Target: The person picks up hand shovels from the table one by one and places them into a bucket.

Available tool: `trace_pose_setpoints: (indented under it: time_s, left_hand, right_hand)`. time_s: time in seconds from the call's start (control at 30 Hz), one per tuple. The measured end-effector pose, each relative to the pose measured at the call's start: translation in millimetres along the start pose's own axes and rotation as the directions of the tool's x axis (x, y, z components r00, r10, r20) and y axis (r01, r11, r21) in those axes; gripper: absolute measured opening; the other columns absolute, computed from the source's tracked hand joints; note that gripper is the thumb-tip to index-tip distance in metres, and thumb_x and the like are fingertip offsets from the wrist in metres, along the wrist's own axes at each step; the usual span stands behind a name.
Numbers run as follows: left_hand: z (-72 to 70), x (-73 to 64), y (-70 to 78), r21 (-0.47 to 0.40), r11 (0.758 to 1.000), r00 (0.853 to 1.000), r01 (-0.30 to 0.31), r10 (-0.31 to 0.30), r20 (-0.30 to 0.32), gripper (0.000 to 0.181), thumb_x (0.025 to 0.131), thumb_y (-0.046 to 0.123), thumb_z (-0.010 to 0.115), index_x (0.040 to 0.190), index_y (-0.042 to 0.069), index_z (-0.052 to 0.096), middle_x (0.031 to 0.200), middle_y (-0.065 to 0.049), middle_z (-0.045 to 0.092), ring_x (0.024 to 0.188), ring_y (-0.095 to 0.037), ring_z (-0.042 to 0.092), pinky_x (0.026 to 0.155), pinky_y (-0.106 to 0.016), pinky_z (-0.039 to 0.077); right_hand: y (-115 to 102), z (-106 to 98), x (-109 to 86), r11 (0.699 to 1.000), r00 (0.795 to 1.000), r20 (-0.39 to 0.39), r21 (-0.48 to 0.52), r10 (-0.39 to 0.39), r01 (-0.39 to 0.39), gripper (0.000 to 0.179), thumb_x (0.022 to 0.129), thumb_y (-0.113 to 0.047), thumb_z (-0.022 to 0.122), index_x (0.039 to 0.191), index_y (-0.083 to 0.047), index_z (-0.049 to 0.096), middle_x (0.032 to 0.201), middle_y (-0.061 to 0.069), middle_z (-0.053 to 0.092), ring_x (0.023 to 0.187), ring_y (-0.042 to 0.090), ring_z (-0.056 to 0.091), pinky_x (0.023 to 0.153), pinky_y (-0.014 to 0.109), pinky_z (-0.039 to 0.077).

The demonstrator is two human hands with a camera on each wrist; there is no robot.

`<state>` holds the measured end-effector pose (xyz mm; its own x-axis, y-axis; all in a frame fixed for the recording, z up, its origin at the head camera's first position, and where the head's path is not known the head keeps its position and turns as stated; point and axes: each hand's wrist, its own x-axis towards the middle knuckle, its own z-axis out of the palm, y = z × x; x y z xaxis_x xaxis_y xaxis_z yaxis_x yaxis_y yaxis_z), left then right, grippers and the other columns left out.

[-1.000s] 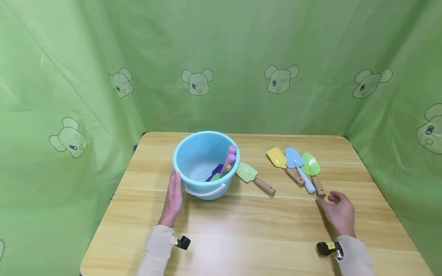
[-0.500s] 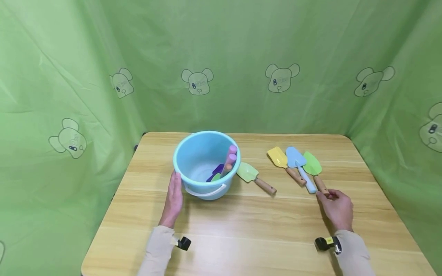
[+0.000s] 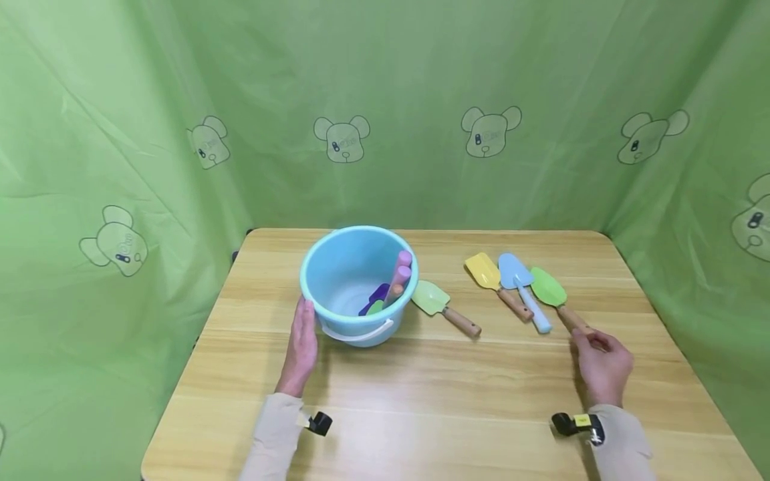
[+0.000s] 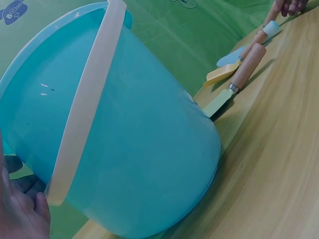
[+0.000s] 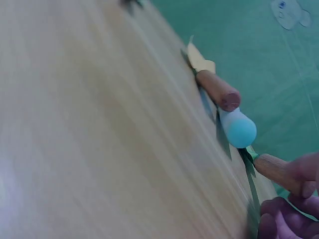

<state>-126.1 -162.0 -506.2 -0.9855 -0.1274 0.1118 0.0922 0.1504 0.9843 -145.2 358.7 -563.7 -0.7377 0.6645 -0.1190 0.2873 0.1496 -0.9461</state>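
I count four shovels [image 3: 430, 298] on table [image 3: 445, 401], one bucket [image 3: 343, 280], three handles [image 3: 402, 274] showing inside. Right hand [image 3: 604, 366] pinches bright-green shovel [image 3: 549, 288]; left hand [image 3: 303, 344], fingers straight, touches bucket. Blue shovel [image 3: 515, 272] just beside.

Nothing here can be read: the pale bear-head prints [image 3: 345, 142] on the shiny green fabric curtain [image 3: 415, 60] carry lettering too faint, and that small yellow label [image 3: 582, 420] by the black right-wrist camera [image 3: 563, 425] is illegible!
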Motion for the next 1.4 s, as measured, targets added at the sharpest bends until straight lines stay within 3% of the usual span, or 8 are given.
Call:
trace_pose_setpoints:
  time_s: [0.07, 0.2, 0.4, 0.53, 0.8, 1.1, 1.23, 1.4]
  left_hand:
    - [-0.3, -0.4, 0.3, 0.002, 1.000, 1.000, 0.001, -0.001, -0.001, 0.059, 0.113, 0.050, 0.020, 0.167, 0.028, 0.015, 0.175, -0.001, 0.019, 0.162, -0.030, 0.015, 0.130, -0.065, 0.009]
    - [-0.9, -0.6, 0.6, -0.002, 1.000, 1.000, 0.006, -0.006, -0.002, 0.060, 0.112, 0.052, 0.020, 0.167, 0.029, 0.015, 0.174, -0.001, 0.021, 0.162, -0.029, 0.016, 0.130, -0.065, 0.009]
    - [-0.8, 0.5, 0.5, -0.012, 1.000, 1.000, -0.022, 0.022, -0.004, 0.060, 0.113, 0.050, 0.020, 0.167, 0.026, 0.016, 0.174, -0.003, 0.023, 0.162, -0.030, 0.019, 0.130, -0.065, 0.011]
    - [-0.8, 1.0, 0.0, -0.017, 0.999, 0.999, -0.048, 0.048, -0.005, 0.059, 0.113, 0.047, 0.019, 0.167, 0.023, 0.017, 0.173, -0.006, 0.024, 0.161, -0.033, 0.019, 0.130, -0.066, 0.011]
    - [-0.6, 1.7, -0.1, -0.019, 1.000, 1.000, -0.022, 0.022, -0.003, 0.060, 0.112, 0.051, 0.020, 0.167, 0.026, 0.016, 0.174, -0.003, 0.022, 0.162, -0.030, 0.018, 0.129, -0.067, 0.010]
    - [-0.7, 3.1, -0.6, -0.013, 0.999, 1.000, -0.029, 0.029, -0.004, 0.059, 0.113, 0.049, 0.020, 0.167, 0.026, 0.017, 0.174, -0.004, 0.023, 0.162, -0.031, 0.019, 0.130, -0.066, 0.010]
    - [-1.3, 2.6, 0.9, -0.011, 1.000, 1.000, -0.004, 0.004, -0.001, 0.060, 0.112, 0.053, 0.021, 0.167, 0.029, 0.016, 0.174, -0.002, 0.023, 0.162, -0.029, 0.019, 0.129, -0.068, 0.010]
    - [-1.6, 1.6, 1.8, -0.016, 1.000, 1.000, 0.001, -0.001, 0.001, 0.060, 0.112, 0.054, 0.021, 0.167, 0.031, 0.017, 0.174, -0.002, 0.023, 0.161, -0.029, 0.020, 0.129, -0.068, 0.010]
  right_hand:
    - [-3, -2, -0.7, 0.976, 0.998, -0.009, 0.209, 0.069, -0.066, 0.016, 0.091, -0.016, 0.079, 0.104, -0.010, 0.073, 0.071, -0.020, 0.066, 0.063, -0.003, 0.063, 0.054, 0.012, 0.054]
    - [-6, -5, -1.9, 0.827, 0.992, -0.016, 0.554, 0.126, -0.096, 0.014, 0.090, -0.004, 0.079, 0.096, -0.008, 0.067, 0.075, -0.003, 0.075, 0.058, 0.009, 0.070, 0.050, 0.020, 0.059]
    - [-8, -12, -3.5, 0.650, 0.987, -0.049, 0.757, 0.154, -0.063, 0.023, 0.090, 0.006, 0.075, 0.107, -0.003, 0.062, 0.089, 0.009, 0.078, 0.071, 0.016, 0.075, 0.062, 0.026, 0.064]
    - [-8, -15, -2.9, 0.607, 0.983, -0.071, 0.793, 0.171, -0.048, 0.025, 0.089, 0.005, 0.076, 0.108, -0.002, 0.063, 0.094, 0.011, 0.078, 0.074, 0.018, 0.076, 0.066, 0.027, 0.065]
    - [-9, -18, -4.3, 0.516, 0.978, -0.128, 0.856, 0.162, 0.026, 0.027, 0.086, 0.002, 0.080, 0.107, 0.004, 0.064, 0.099, 0.018, 0.078, 0.075, 0.022, 0.075, 0.065, 0.026, 0.064]
    - [-13, -26, -9.6, 0.465, 0.963, -0.162, 0.884, 0.217, 0.044, 0.035, 0.089, -0.001, 0.078, 0.120, -0.002, 0.062, 0.109, 0.014, 0.074, 0.081, 0.020, 0.076, 0.078, 0.026, 0.065]
    - [-22, -26, -12.3, 0.468, 0.969, -0.173, 0.881, 0.177, 0.072, 0.031, 0.090, -0.001, 0.077, 0.118, 0.002, 0.064, 0.108, 0.016, 0.077, 0.080, 0.021, 0.077, 0.078, 0.027, 0.064]
    - [-41, -21, -18.6, 0.419, 0.977, -0.188, 0.899, 0.101, 0.130, 0.024, 0.090, 0.003, 0.076, 0.110, 0.010, 0.065, 0.097, 0.022, 0.077, 0.072, 0.025, 0.077, 0.072, 0.031, 0.065]
